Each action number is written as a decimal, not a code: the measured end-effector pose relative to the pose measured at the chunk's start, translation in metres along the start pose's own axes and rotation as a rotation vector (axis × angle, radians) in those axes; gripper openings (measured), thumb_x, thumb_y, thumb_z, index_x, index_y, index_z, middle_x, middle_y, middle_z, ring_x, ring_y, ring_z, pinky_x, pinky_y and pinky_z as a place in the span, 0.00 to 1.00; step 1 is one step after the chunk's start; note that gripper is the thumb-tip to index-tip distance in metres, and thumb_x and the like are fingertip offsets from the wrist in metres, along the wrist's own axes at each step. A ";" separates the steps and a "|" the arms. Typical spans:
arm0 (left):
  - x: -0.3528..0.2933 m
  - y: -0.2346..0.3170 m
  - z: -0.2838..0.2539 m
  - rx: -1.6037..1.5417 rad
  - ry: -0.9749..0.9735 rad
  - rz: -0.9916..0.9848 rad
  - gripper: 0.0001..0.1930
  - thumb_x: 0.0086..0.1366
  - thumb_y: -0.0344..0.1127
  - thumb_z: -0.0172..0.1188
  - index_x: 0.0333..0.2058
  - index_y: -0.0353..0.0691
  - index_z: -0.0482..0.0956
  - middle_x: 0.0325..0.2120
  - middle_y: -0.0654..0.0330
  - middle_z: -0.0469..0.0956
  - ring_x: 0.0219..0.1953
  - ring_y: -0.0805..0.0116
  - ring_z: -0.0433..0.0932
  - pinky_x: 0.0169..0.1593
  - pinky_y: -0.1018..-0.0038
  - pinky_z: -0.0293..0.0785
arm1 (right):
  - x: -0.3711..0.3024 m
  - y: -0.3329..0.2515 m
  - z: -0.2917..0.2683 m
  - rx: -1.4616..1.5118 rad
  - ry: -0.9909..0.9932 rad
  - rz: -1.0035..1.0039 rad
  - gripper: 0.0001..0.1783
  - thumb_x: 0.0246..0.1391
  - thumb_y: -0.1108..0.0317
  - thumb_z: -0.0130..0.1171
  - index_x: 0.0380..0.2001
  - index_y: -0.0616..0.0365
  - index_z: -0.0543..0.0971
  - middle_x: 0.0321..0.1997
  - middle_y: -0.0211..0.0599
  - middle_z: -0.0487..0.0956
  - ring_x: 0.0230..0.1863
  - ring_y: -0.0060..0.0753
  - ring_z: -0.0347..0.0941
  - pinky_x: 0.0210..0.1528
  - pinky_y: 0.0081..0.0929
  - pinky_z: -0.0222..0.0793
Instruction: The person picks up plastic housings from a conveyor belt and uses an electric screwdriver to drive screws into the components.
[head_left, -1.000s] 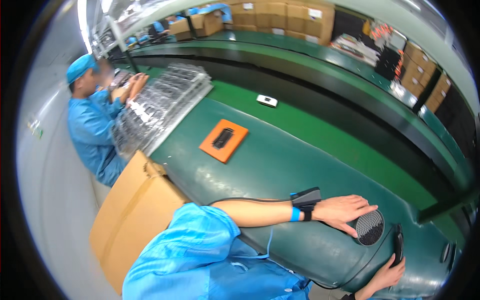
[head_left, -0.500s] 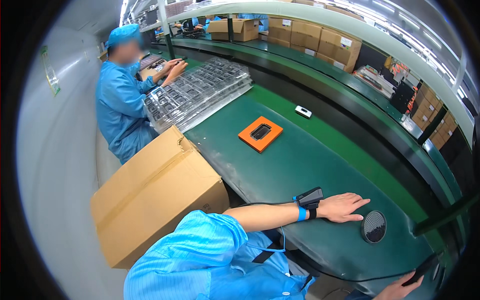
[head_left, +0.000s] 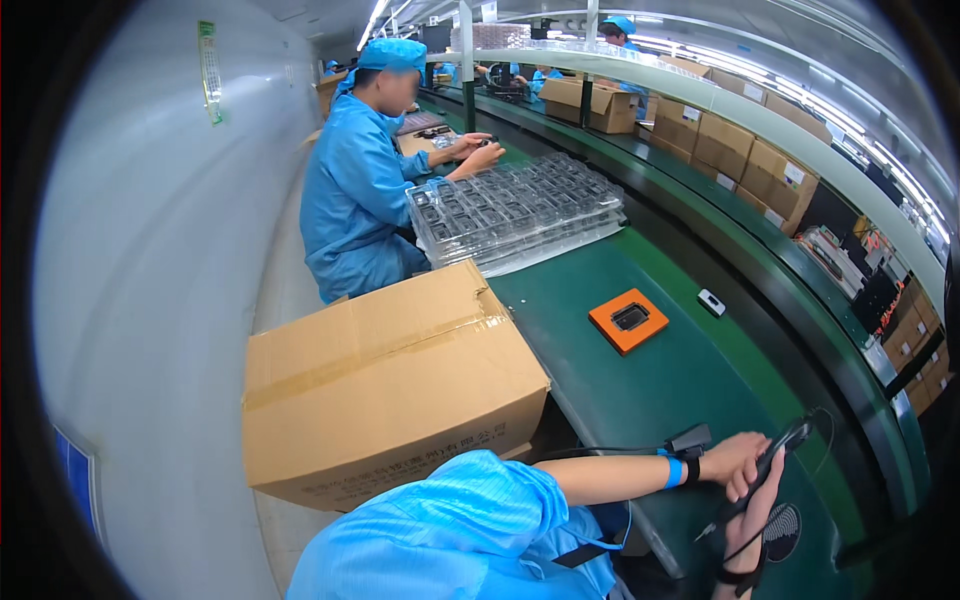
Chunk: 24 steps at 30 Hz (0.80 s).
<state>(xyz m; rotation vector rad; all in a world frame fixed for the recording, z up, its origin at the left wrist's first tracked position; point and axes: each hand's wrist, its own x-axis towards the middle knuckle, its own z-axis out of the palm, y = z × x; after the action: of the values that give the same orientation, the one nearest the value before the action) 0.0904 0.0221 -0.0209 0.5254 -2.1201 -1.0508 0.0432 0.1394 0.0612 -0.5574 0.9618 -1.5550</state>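
Near right, the left hand [head_left: 735, 462] and right hand [head_left: 750, 520] both grip a slim black handheld device [head_left: 775, 462] above the green surface [head_left: 640, 400]. The round black disc [head_left: 782, 532] just beside them lies untouched; nothing appears finished.

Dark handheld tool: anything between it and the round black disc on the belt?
Nothing visible. The left hand and right hand both grip the dark handheld tool, directly beside the round black disc on the green belt. Only the right hand's own fingers lie near the disc. The orange tray sits well away.
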 end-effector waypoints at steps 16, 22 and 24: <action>0.043 -0.014 -0.028 -0.101 0.261 -0.052 0.19 0.71 0.39 0.56 0.53 0.31 0.74 0.39 0.47 0.82 0.41 0.53 0.82 0.47 0.62 0.78 | 0.078 0.006 -0.051 0.048 -0.001 -0.009 0.26 0.69 0.40 0.47 0.37 0.55 0.70 0.20 0.26 0.67 0.18 0.22 0.66 0.21 0.23 0.65; 0.021 0.025 -0.027 -0.329 0.067 -0.208 0.19 0.72 0.36 0.52 0.55 0.27 0.71 0.38 0.46 0.81 0.16 0.67 0.79 0.23 0.69 0.77 | 0.073 0.015 -0.048 -0.002 0.081 -0.059 0.24 0.70 0.43 0.46 0.37 0.54 0.72 0.21 0.28 0.72 0.18 0.22 0.69 0.21 0.24 0.69; 0.018 0.022 -0.033 -0.308 0.068 -0.170 0.22 0.74 0.39 0.51 0.60 0.32 0.68 0.43 0.50 0.80 0.17 0.75 0.75 0.19 0.75 0.72 | 0.075 0.019 -0.045 -0.007 0.076 -0.046 0.23 0.70 0.43 0.46 0.38 0.53 0.72 0.22 0.28 0.73 0.19 0.22 0.69 0.22 0.24 0.69</action>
<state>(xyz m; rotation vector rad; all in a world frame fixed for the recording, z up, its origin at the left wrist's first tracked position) 0.1013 0.0066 0.0179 0.5869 -1.8339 -1.4051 0.0015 0.0795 0.0093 -0.5311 1.0183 -1.6244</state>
